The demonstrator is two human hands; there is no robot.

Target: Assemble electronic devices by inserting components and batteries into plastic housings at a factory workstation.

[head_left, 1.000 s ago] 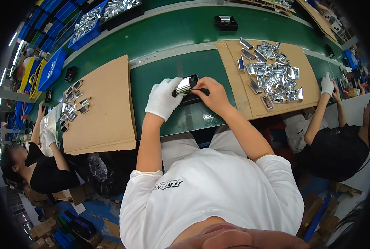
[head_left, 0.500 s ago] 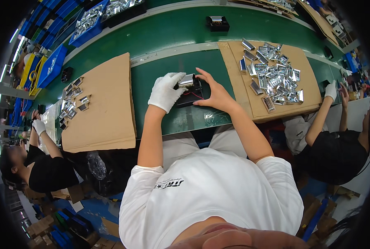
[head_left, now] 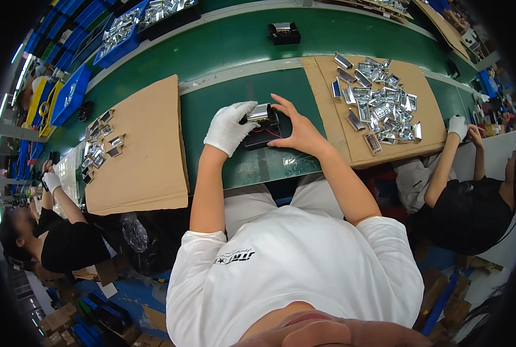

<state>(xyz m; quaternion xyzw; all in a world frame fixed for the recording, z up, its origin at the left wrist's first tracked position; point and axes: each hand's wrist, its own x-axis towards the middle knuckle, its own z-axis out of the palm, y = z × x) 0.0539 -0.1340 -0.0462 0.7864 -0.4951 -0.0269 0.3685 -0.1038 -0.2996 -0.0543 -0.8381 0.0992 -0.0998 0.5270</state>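
Observation:
In front of me, a black plastic housing [head_left: 262,140] lies on the green bench with thin red wires across it. My left hand [head_left: 230,127], in a white glove, has thumb and fingers closed on a shiny silver metal piece [head_left: 259,113] at the housing's far side. My bare right hand [head_left: 299,128] curves around the housing's right side, thumb at its near right corner and fingers by the far right corner. The gloved fingers partly hide the metal piece.
Cardboard sheets lie left [head_left: 148,150] and right [head_left: 333,107], holding silver metal pieces [head_left: 385,107]. Another black housing [head_left: 284,33] sits on the green belt beyond. Blue bins [head_left: 119,37] stand far left. Co-workers sit at left [head_left: 61,243] and right [head_left: 466,214].
The black housing on the far belt has moved left, as has a small black one at far left. My hands keep nearly the same hold. The right co-worker's hands have lowered slightly.

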